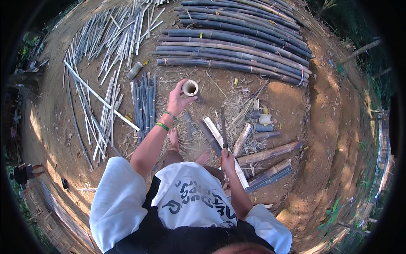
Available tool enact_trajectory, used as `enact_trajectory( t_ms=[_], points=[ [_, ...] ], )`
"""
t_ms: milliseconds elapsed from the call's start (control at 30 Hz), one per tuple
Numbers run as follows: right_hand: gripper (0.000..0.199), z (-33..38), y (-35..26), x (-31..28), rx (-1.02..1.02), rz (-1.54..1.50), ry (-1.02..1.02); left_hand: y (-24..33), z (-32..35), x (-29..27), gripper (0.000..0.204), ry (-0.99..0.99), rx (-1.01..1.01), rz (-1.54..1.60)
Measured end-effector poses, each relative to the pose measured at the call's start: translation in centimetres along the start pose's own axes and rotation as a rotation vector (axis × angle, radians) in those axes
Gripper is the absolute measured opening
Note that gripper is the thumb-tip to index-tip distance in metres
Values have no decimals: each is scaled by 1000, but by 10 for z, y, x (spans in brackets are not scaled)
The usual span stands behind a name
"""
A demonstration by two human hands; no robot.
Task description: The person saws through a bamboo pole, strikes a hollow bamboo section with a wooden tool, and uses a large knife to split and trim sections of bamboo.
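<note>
My left hand [176, 98] is closed around the top of a short bamboo tube [190, 89], whose hollow end faces up. My right hand [228, 161] grips a long, dark-bladed knife [223, 127] by its handle, the blade pointing away from me. Beneath and beside that hand lies a split bamboo length [214, 132] with a pale inner face, next to a dark bamboo piece [210, 137]. The lower part of the tube is mostly hidden by its rim and my fingers. My bare feet [173, 139] are on the ground between the hands.
Long dark bamboo poles [232, 51] lie stacked at the far side. Pale split strips [99, 99] are scattered to the left, beside a bundle of dark strips [144, 101]. Shavings and cut bamboo sections [266, 158] cover the ground at right. Another person [27, 172] is at far left.
</note>
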State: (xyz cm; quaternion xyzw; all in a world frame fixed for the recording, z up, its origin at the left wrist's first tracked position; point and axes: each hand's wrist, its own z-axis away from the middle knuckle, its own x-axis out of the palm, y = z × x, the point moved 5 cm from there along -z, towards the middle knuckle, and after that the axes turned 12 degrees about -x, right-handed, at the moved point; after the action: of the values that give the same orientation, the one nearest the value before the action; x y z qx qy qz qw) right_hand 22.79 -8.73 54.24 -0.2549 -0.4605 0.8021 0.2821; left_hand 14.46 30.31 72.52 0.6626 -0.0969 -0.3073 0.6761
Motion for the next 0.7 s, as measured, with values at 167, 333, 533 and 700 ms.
enact_trajectory(
  t_ms=[167, 333, 533, 700],
  points=[
    [24, 36, -111, -16, -246, -88, 36, 31, 40, 14, 82, -47, 48, -137],
    [24, 42, -171, -10, -209, -127, -89, 23, 78, 34, 78, -87, 46, -110],
    [23, 56, -192, 25, -572, -72, -80, 24, 84, 54, 79, -109, 87, -102],
    [30, 52, -194, 39, -524, 57, -113, 7, 82, 57, 77, -103, -17, -69]
  ],
)
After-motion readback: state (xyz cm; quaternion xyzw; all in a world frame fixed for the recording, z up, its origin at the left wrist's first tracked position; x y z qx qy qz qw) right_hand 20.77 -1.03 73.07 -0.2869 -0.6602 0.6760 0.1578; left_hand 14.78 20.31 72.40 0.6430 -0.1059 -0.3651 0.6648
